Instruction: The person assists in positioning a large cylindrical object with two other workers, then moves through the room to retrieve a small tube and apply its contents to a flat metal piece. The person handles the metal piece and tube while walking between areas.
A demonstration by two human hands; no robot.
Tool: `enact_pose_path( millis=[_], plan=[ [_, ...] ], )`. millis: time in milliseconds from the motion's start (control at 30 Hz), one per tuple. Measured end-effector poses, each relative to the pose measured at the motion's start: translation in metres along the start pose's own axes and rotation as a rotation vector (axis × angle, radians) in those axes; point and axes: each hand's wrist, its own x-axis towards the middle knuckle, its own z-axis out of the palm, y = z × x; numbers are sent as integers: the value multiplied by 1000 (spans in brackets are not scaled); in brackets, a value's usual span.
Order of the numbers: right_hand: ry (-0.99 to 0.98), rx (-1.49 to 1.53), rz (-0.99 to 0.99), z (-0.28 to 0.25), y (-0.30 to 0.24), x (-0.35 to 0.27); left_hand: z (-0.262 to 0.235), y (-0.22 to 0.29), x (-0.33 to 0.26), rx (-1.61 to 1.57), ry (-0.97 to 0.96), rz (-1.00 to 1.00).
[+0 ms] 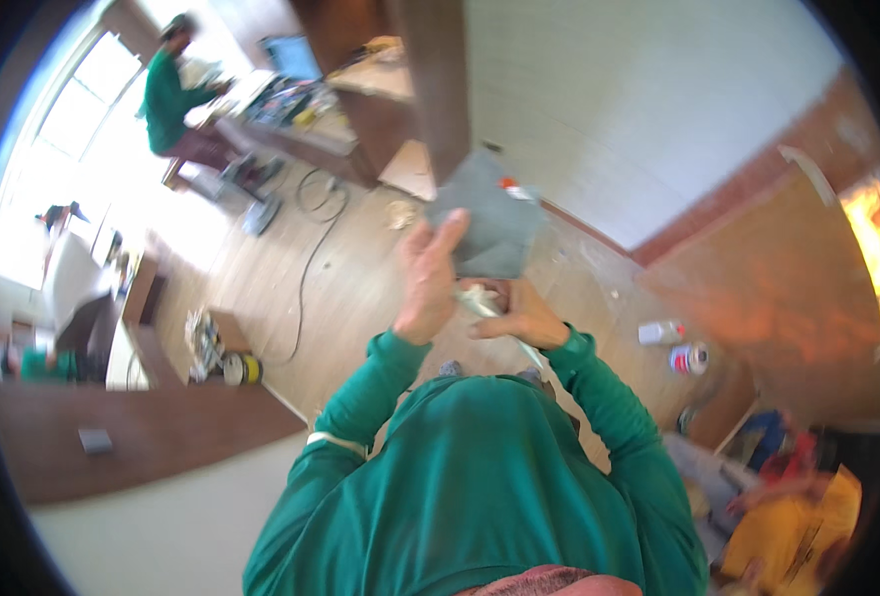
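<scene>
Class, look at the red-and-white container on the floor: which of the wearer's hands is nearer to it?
Right. The right hand is up and left of the container in the picture; the left hand is farther left, by the grey sheet.

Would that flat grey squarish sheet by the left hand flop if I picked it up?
The flat grey squarish sheet would probably be fairly stiff, since it spreads past the left hand without obvious drooping. It might feel light for its size, because it looks thin.
</scene>
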Motion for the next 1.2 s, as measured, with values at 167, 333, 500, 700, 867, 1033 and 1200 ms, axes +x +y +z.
enact_pose_path(
  millis=[167, 333, 500, 700, 867, 1033, 1200],
  plan=[
    [-61, -8, 62, -12, -3, 11, -11, 2, 6, 60, 101, 119],
    [17, 343, 197, -7, -3, -8, 0, 1, -1, 80, -85, 19],
    [98, 508, 13, -6, 8, -28, 12, -9, 6, 96, -151, -40],
    [150, 403, 171, -28, 9, -41, 43, -22, 5, 155, -224, -14],
    [281, 296, 125, -52, 1, -62, 62, -49, 16, 133, -244, -77],
    [159, 500, -76, -84, 3, -91, 108, -64, 12, 103, -304, -93],
    [91, 633, -18, -137, 12, -114, 160, -87, 16, 126, -354, -64]
  ],
)
